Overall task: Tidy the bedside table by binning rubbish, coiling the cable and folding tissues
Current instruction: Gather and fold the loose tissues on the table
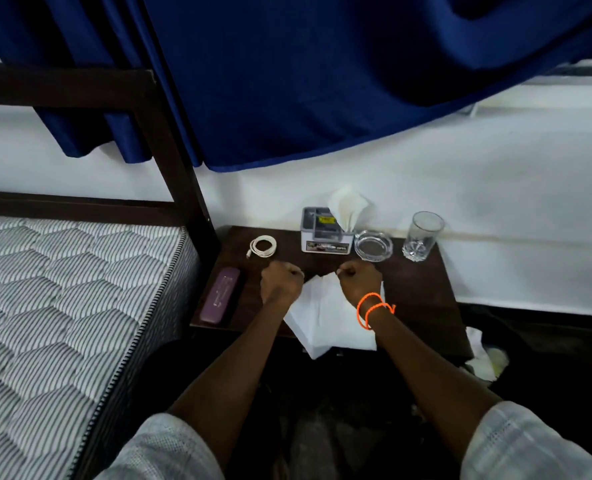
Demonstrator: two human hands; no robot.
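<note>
2 grips (282, 283) (359, 280) pinch 1 tissue (325, 317).

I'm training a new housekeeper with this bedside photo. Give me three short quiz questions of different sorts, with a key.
1. True or false: the white cable already lies coiled on the bedside table.
2. What stands nearest the table's right edge? A) drinking glass B) tissue box C) purple case
3. Fill in: the left hand and right hand both grip the far edge of the white ____.

Key: 1 true; 2 A; 3 tissues.
</note>
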